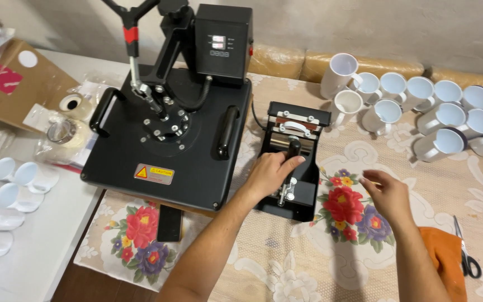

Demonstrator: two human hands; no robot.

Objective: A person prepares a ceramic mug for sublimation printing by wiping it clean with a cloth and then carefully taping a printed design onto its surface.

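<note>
My left hand [271,173] rests on the black lever knob [294,146] of a small black mug press [292,159], fingers wrapped over the handle. A white mug handle [296,127] shows at the press's heated cradle. My right hand [387,196] hovers open just right of the press, above the flowered tablecloth [342,263], holding nothing.
A large black flat heat press [169,128] stands left of the mug press. Several white mugs [437,112] lie on their sides at the back right. Scissors [465,251] and an orange cloth [443,254] sit at the right; a dark phone [170,222] lies near the front; more mugs [1,190] sit far left.
</note>
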